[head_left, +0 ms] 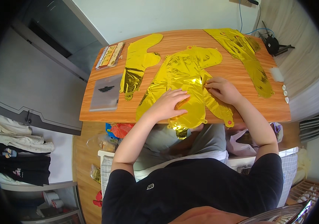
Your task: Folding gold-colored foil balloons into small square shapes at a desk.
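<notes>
A big gold foil [183, 65] lies in the middle of the wooden desk [260, 110], right in front of the person. It is shiny and full of wrinkles. Its bottom tip pokes out past the near edge of the desk.

The left hand [168, 103] rests on the lower part of this foil. It is not grabbing anything. Its palm faces down, its fingers are stretched out, and the thumb sticks out to the side.

The right hand [223, 90] is at the right side of the same foil, by the top of a thin gold strip [221, 108]. Its fingers are bent and their tips are at the foil's edge. I cannot tell if they are pinching it. The strip slants down to the near edge of the desk and has a red dot [229, 122] near its end. I cannot tell if the strip is joined to the big foil.

Another gold foil [139, 58] lies to the left, and one more gold foil [247, 56] lies to the right. At the left end of the desk is a clear sheet [101, 100] with small black sticks [106, 89] on it. Some flat packs [110, 56] lie behind it. At the right end are a white pad [277, 74], three little white discs [285, 93] and a black box [272, 44] with wires.
</notes>
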Tool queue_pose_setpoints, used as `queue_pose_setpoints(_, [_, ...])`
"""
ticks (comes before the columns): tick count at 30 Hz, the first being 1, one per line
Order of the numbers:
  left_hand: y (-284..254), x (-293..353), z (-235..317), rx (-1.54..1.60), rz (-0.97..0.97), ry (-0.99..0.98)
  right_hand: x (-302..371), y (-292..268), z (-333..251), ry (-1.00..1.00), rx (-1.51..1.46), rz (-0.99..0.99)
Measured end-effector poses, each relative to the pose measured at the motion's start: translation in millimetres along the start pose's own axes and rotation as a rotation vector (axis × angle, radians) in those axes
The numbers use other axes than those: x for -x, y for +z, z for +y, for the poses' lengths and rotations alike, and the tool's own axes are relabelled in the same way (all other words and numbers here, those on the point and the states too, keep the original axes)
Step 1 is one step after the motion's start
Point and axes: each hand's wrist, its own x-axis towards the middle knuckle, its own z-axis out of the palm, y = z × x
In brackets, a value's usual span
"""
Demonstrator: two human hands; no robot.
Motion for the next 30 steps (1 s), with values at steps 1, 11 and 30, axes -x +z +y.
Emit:
queue_pose_setpoints(1, [-1, -1, -2, -0.001, 0.000, -0.001, 0, 0, 0, 0.000, 0.005, -0.001])
queue_pose_setpoints(11, [-7, -1, -14, 0.052, 0.046, -0.005, -1, 0, 0, -0.068, 0.081, 0.052])
queue_pose_setpoints(30, [-7, 9, -20, -0.063, 0.152, -0.129, -2, -1, -2, 0.006, 0.014, 0.021])
